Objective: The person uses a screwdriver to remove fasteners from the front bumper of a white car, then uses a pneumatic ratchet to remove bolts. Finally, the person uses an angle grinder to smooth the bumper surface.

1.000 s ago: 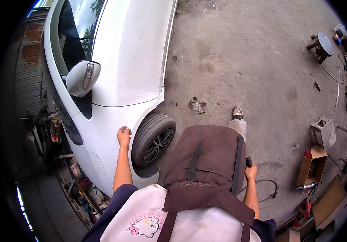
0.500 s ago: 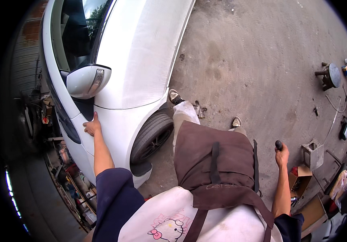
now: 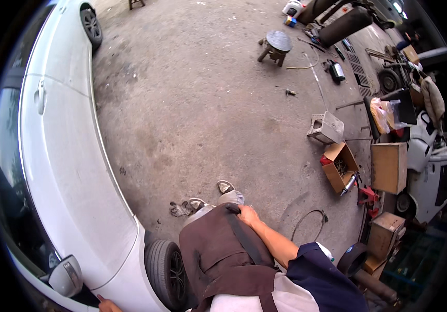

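A white car (image 3: 67, 145) with its side mirror (image 3: 66, 276) and a front wheel (image 3: 166, 273) stands along my left side. My left hand (image 3: 109, 306) rests on the fender below the mirror, mostly cut off by the lower edge; the part in view looks open. In front of my brown apron (image 3: 218, 234), my right hand (image 3: 248, 215) is closed round a short black handle (image 3: 232, 208). What the handle belongs to is hidden by the hand and apron.
On the concrete floor to the right are a round stool (image 3: 278, 40), a grey block (image 3: 326, 128), a cardboard box (image 3: 341, 167) of small parts and a looped hose (image 3: 297, 223). Farther right stand a chair (image 3: 373, 117) and dark cylinders (image 3: 345, 26).
My view has swung to the right. My right hand has come inward over the apron with the black handle still in it. My left hand stays at the fender, now mostly out of frame.
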`<state>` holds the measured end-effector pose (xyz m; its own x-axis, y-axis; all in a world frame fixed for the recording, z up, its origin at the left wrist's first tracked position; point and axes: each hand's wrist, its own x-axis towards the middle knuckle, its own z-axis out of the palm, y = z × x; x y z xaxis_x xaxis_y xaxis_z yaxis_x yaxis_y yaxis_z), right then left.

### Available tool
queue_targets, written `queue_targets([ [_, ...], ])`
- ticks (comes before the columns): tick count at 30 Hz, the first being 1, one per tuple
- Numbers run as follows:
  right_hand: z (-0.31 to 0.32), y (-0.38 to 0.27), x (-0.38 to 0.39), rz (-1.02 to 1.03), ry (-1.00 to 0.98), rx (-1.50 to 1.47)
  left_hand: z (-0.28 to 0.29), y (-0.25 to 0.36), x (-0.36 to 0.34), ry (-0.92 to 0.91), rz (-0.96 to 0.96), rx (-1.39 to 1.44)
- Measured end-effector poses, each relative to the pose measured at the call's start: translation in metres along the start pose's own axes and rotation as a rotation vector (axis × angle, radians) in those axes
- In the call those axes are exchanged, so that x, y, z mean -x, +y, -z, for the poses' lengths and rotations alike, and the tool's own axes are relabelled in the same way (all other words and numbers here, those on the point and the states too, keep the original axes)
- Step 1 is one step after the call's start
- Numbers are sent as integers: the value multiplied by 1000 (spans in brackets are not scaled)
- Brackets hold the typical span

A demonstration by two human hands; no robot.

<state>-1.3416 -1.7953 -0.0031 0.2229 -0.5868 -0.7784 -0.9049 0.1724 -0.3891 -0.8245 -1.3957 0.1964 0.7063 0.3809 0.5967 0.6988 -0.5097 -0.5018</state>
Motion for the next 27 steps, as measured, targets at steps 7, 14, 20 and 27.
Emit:
queue_targets([
  [7, 26, 40, 70, -163, 242, -185, 7, 31, 43, -332, -244, 308],
  [14, -24, 186, 146, -843, 604, -680, 27, 124, 283, -1129, -490, 750],
  [20, -20, 283, 153, -970, 535, -1104, 365, 66, 594, -1610, -1640, 1197],
  [27, 39, 461, 94, -954, 663, -1389, 544, -170, 766, -1265, -2603, 1328],
])
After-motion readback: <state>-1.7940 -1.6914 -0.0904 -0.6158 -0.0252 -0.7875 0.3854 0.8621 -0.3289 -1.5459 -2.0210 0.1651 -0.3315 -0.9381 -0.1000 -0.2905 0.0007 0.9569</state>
